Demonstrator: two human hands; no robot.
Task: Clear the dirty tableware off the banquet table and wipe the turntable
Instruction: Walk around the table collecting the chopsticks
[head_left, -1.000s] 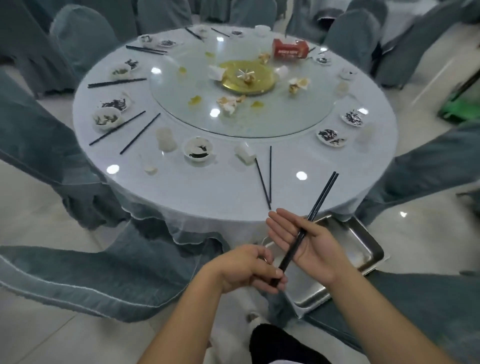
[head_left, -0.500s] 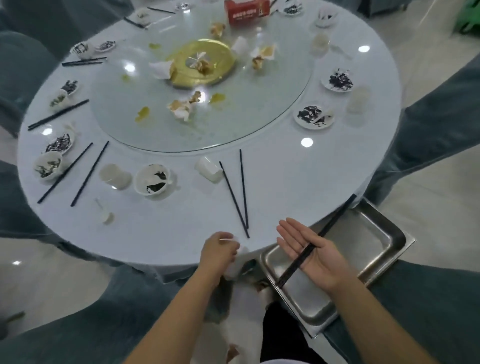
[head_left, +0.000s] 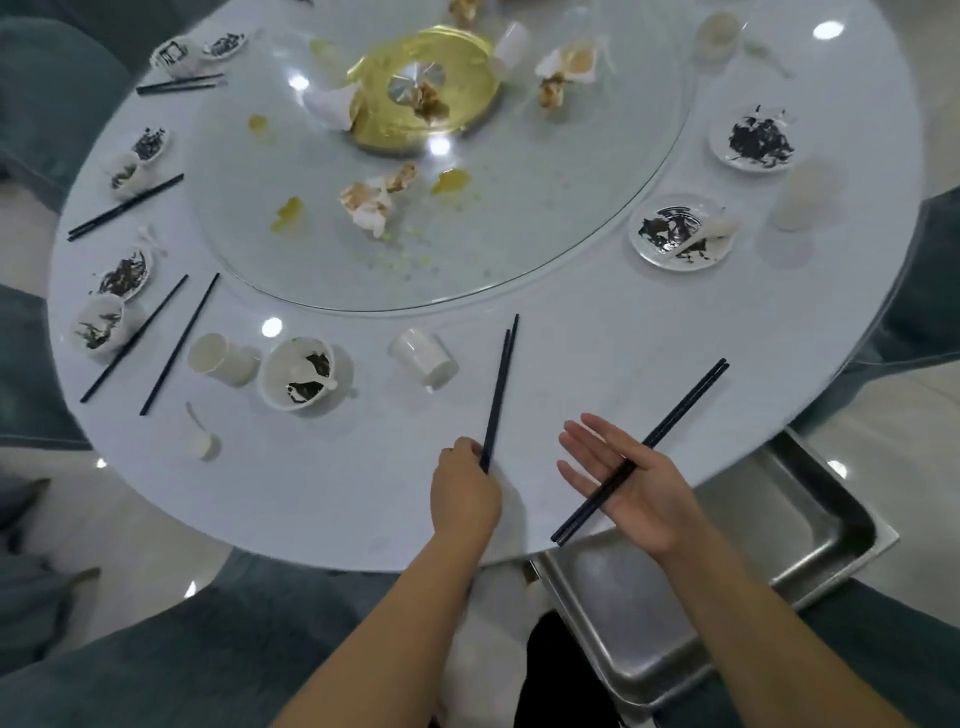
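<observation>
- Where half a second ago our left hand (head_left: 465, 488) hovers short of the loose pair at the near edge, it now has its fingers curled round the near ends of those chopsticks (head_left: 500, 395); the two sticks, then spread in a V, now lie side by side, far tips toward the turntable (head_left: 597, 244).
- Our right hand (head_left: 631, 483) stays palm-up over the tabletop (head_left: 322, 499) edge, fingers spread and nearly straight, with an earlier-gathered pair of chopsticks (head_left: 644, 449) lying across the palm; whether the thumb pins them, we cannot tell.
- We read this as the second pair about to join the first, so chopstick collection is under way and early.
- A steel tray (head_left: 779, 561) sits below the table edge at our right, likely the drop point.
- Compared with a second ago, the view has closed in and tilted down: the red box is out of frame.
- Still uncleared: a tipped cup (head_left: 423, 358), a soiled bowl (head_left: 301, 374), stained plates, more chopstick pairs at left.
- Turntable glass carries crumpled napkins and yellow spills; wiping not yet begun.
</observation>
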